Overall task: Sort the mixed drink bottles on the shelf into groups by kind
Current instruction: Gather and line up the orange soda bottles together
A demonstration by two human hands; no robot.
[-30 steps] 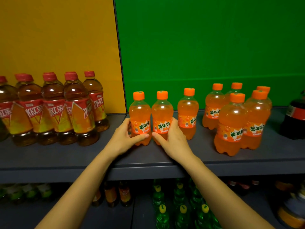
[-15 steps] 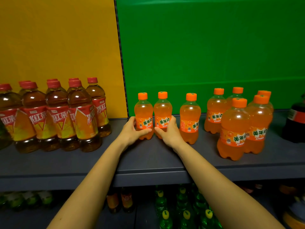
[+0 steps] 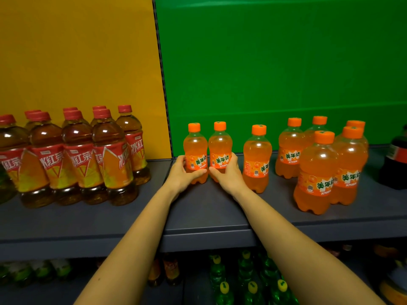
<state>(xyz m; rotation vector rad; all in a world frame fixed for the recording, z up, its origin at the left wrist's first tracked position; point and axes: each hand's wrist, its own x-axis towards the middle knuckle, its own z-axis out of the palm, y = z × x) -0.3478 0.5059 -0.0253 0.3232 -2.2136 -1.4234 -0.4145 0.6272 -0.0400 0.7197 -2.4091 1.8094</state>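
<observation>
Two hands reach onto the dark grey metal shelf [image 3: 209, 214]. The left hand [image 3: 181, 175] has its grip curled round a small clear plastic bottle of orange soda with an orange cap [image 3: 195, 148]. The right hand [image 3: 230, 176] has its grip curled round a second orange soda bottle [image 3: 220, 146]. These two bottles stand upright and touch, near the back, where the yellow back board [image 3: 77, 51] meets the green back board [image 3: 275, 62]. A third orange soda bottle [image 3: 257, 159] stands alone just beside the right hand. Past it is a bunch of five orange soda bottles [image 3: 317, 172], then a dark cola bottle with a red label [image 3: 396, 168] at the edge. A crowd of brown iced tea bottles with red caps [image 3: 88, 155] stands well apart on the left. Green bottles with yellow caps [image 3: 248, 285] sit on the lower shelf [image 3: 193, 289]
</observation>
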